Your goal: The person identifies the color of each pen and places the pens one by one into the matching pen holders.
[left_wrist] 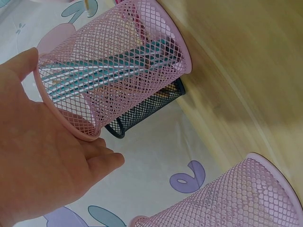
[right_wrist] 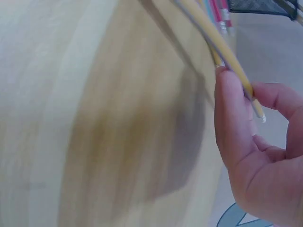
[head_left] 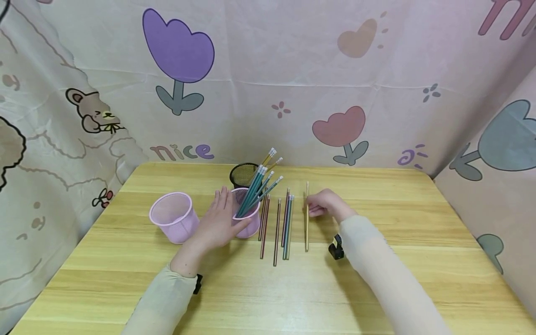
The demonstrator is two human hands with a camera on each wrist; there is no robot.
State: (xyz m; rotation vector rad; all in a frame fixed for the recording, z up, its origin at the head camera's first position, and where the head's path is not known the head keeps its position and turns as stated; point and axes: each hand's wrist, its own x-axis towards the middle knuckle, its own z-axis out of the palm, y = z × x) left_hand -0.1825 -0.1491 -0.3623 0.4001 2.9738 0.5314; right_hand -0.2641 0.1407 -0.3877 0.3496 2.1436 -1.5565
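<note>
My right hand (head_left: 326, 203) pinches a yellow pencil (head_left: 307, 232) between thumb and fingers. In the right wrist view this pencil (right_wrist: 215, 35) slants up from the fingertips, its shadow on the wood. Straight-fingered, my left hand (head_left: 215, 223) lies against a pink mesh pencil cup (head_left: 251, 229), thumb across its near side. The left wrist view has the thumb and palm at the rim of this cup (left_wrist: 187, 56). Several teal pencils (head_left: 251, 193) lean in it, erasers up. Dark red pencils (head_left: 278, 232) and a green pencil (head_left: 289, 232) lie on the table between the hands.
A second pink mesh cup (head_left: 177, 228) stands left of my left hand. Behind the filled cup is a black mesh cup (head_left: 240, 176), with yellow pencils (head_left: 268, 156) rising near it. The wooden table (head_left: 398, 195) ends at a patterned cloth (head_left: 259, 60).
</note>
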